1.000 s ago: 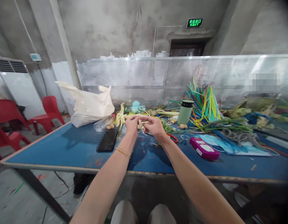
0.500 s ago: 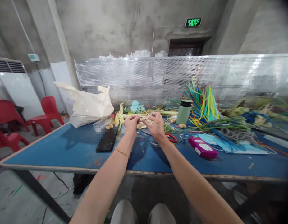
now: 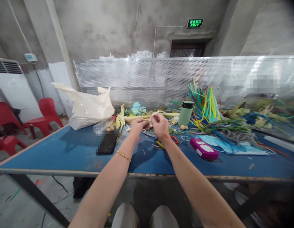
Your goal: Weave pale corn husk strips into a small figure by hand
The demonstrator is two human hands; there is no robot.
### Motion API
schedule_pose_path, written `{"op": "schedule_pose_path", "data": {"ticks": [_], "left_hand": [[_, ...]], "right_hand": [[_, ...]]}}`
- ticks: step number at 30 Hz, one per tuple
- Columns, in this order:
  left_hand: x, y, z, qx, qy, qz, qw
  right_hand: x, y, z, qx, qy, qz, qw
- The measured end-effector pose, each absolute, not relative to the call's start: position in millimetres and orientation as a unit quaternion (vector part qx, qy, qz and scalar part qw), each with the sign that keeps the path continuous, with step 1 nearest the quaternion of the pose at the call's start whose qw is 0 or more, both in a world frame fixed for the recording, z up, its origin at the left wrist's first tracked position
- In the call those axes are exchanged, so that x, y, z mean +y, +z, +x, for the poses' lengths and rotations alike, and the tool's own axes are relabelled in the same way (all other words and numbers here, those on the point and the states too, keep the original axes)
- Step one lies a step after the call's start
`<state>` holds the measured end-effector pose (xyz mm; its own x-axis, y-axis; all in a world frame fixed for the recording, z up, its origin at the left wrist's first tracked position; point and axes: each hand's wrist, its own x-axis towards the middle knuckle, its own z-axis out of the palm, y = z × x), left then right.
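My left hand (image 3: 138, 126) and my right hand (image 3: 160, 126) are close together over the middle of the table, both closed in a pinch. Between their fingertips is a pale corn husk strip (image 3: 155, 112), its end sticking up by the right fingers; the rest is mostly hidden. Under my right wrist lie scissors (image 3: 174, 139) with orange and yellow handles, partly covered. Behind the hands lie more husks (image 3: 120, 118) and pale stalks. Left of my left hand is a black phone (image 3: 107, 142).
On the blue table (image 3: 66, 155) stand a white plastic bag (image 3: 91, 106), a clear bottle (image 3: 101, 126) and a green flask (image 3: 185, 114). Colourful strips (image 3: 207, 103), tangled cords (image 3: 234, 137), a purple box (image 3: 204, 148) and blue masks (image 3: 246, 148) lie right. A perforated metal panel (image 3: 132, 76) borders the back.
My hands have drawn closer together, the right fingers now bunched, and the pale strip's end points up. The yellow scissor handle has come into sight. The view has shifted slightly.
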<state>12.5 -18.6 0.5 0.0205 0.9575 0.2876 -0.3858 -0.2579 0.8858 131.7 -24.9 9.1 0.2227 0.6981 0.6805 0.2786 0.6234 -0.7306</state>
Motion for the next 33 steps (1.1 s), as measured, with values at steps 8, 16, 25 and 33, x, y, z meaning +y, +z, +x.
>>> {"op": "schedule_pose_path", "data": {"ticks": [8,16,25,33], "left_hand": [[-25,6,13,0.290,0.622,0.469,0.556],[-24,3,14,0.279,0.617,0.480,0.558],[-22,0,15,0.250,0.602,0.474,0.592],[-20,1,14,0.265,0.605,0.453,0.599]], "right_hand": [[-12,3,135,-0.581,0.137,-0.400,0.695],[-6,0,136,-0.576,0.137,-0.395,0.703],[-11,-2,136,-0.592,0.058,-0.435,0.676],[-17,1,135,-0.605,0.064,-0.444,0.658]]}}
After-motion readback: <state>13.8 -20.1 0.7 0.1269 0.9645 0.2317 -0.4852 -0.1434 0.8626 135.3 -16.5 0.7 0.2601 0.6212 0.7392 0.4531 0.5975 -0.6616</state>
